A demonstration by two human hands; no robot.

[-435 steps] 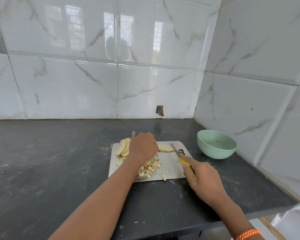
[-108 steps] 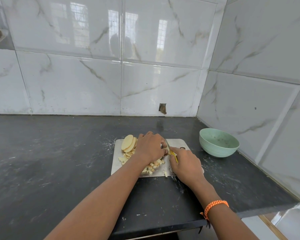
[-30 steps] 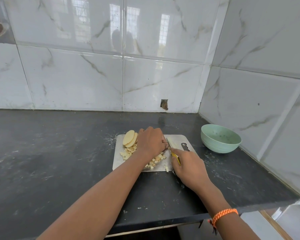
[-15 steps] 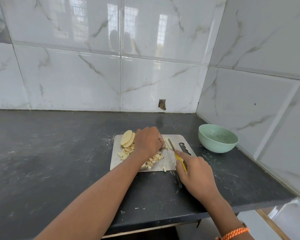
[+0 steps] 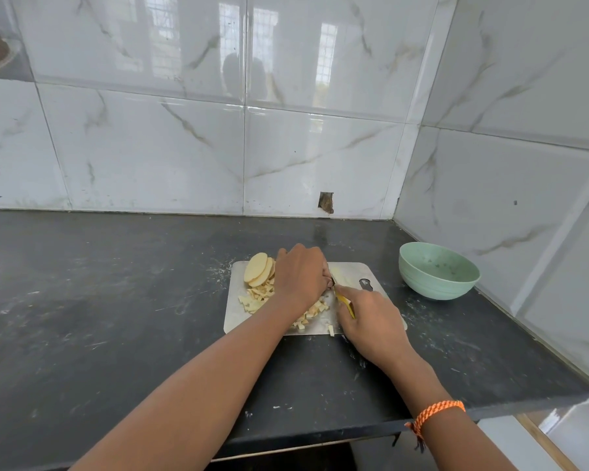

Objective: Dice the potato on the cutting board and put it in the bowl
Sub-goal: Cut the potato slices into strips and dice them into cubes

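Our right hand (image 5: 371, 321), fist closed on the yellow-handled knife (image 5: 343, 298), has pushed back in beside our left hand (image 5: 301, 273), whose curled fingers pin potato pieces (image 5: 315, 309) on the cutting board (image 5: 238, 311); the green bowl (image 5: 437, 270) sits well right.

Looking like a home kitchen corner. Showing glossy white marble-look wall tiles (image 5: 143, 154) meeting at a corner, reflecting windows. Showing a dark stone table (image 5: 99, 317), scuffed and dusted with pale marks, running into that corner. Sitting on it a metal cutting board (image 5: 238, 314) carrying round potato slices (image 5: 257, 268) and small potato dice (image 5: 252, 300). Standing just beside the board, right, a pale green bowl (image 5: 437, 271). Showing a small rough hole (image 5: 326, 202) low in the back tile. Working over the board: left hand (image 5: 301, 271) pressing down, right hand (image 5: 371, 321) gripping a yellow-handled knife (image 5: 344, 299).
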